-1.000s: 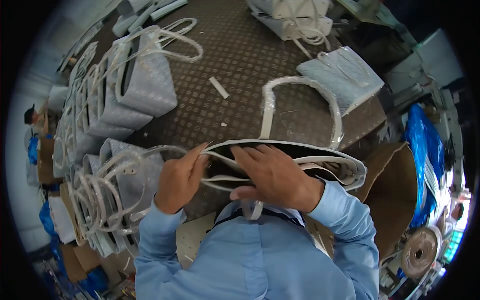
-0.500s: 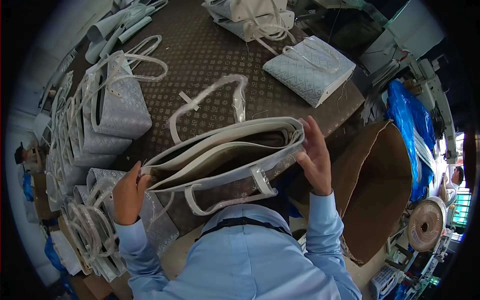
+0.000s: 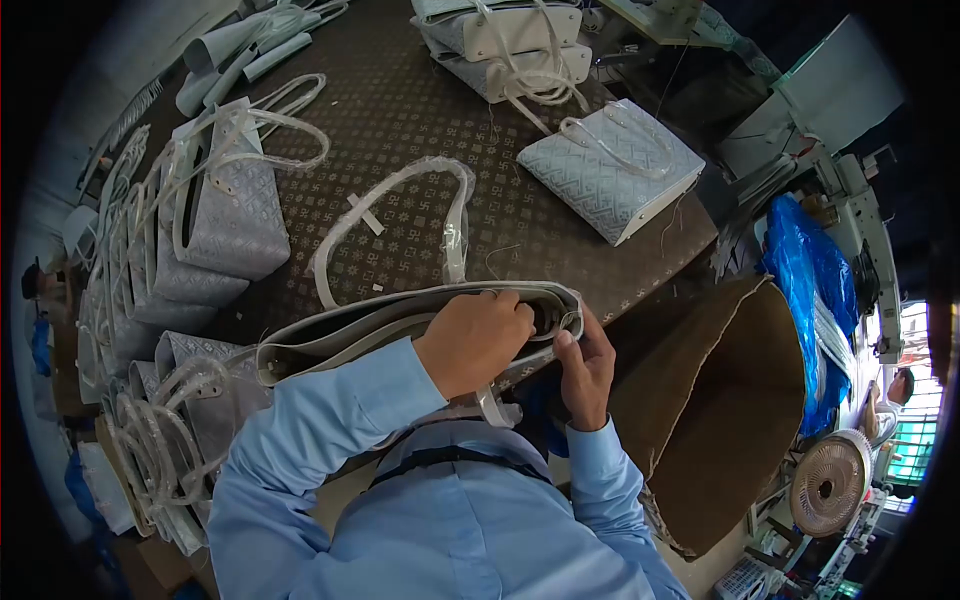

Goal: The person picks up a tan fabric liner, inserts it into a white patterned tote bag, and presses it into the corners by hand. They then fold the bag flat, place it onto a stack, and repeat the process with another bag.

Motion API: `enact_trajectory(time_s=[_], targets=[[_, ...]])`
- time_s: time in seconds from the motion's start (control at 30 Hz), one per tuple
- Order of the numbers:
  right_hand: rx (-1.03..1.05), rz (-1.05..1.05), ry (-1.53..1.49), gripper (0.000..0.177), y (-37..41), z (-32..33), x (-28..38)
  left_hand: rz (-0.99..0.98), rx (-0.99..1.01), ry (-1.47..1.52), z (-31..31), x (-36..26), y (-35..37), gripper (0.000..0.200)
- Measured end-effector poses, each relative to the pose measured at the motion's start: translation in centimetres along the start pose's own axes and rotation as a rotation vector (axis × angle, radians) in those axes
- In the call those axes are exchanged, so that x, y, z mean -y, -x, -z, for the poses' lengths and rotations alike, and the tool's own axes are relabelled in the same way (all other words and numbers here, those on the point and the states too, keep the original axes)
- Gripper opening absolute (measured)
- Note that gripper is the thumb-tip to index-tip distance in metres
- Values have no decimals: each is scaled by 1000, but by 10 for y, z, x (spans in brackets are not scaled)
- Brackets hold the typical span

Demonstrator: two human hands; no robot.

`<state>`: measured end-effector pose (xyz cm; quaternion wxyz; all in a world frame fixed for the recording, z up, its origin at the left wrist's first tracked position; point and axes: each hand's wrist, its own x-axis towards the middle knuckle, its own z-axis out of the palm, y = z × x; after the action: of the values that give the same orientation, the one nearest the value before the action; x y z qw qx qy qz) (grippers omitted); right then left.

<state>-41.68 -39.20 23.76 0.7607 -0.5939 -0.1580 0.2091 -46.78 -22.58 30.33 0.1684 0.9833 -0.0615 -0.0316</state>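
Dark patterned table (image 3: pixel 420 110). Row of grey quilted tote bags (image 3: pixel 225 215) upright along left edge, plastic-wrapped handles up. One quilted tote (image 3: pixel 610 165) flat near far right corner. Stack of totes (image 3: pixel 500 40) at far edge. Small white strip (image 3: pixel 365 213) mid-table. Open brown sack (image 3: pixel 730 400) at right, blue plastic sheet (image 3: pixel 810 290) and fan (image 3: pixel 825 482) beyond.

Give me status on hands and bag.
Left hand in bag mouth, gripping rim. Right hand clamps bag's end. Bag at table edge. Nothing in the way.

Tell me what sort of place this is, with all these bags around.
Most likely a bag-making workshop. Matching grey bags stand in rows on the table, handles wrapped in clear plastic; the bag between the left hand and right hand matches. What looks like a sewing machine stands at the right.
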Motion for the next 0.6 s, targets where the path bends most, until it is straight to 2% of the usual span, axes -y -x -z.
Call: enact_trajectory(time_s=[0.03, 0.1, 0.13, 0.2, 0.23, 0.3, 0.33, 0.4, 0.53, 0.6], targets=[[16, 28, 20, 51, -1, 2, -3, 9, 5, 3, 0, -2, -6, 22], [20, 12, 0, 52, -1, 4, -7, 259, 275, 210, 2, -4, -16, 22], [19, 6, -12, 53, -1, 5, -9, 272, 280, 217, -2, 0, -22, 22], [33, 22, -12, 54, 0, 6, -12, 275, 507, 453, -17, 10, -34, 24], [42, 50, -13, 55, 0, 7, -13, 289, 504, 467, -25, 11, -33, 24], [69, 55, -19, 56, 0, 8, -13, 386, 256, 1175, -33, 12, -34, 27], [74, 69, -30, 57, -1, 8, -13, 398, 251, 1178, -34, 9, -32, 27], [76, 61, -24, 58, -2, 8, -13, 453, 73, 1404, -34, 0, -29, 29], [95, 40, -6, 58, -6, 8, -7, 400, 98, 1244, -38, 5, -28, 27], [109, 39, -13, 58, -6, 9, -11, 567, 111, 1178, -42, 3, -28, 26]])
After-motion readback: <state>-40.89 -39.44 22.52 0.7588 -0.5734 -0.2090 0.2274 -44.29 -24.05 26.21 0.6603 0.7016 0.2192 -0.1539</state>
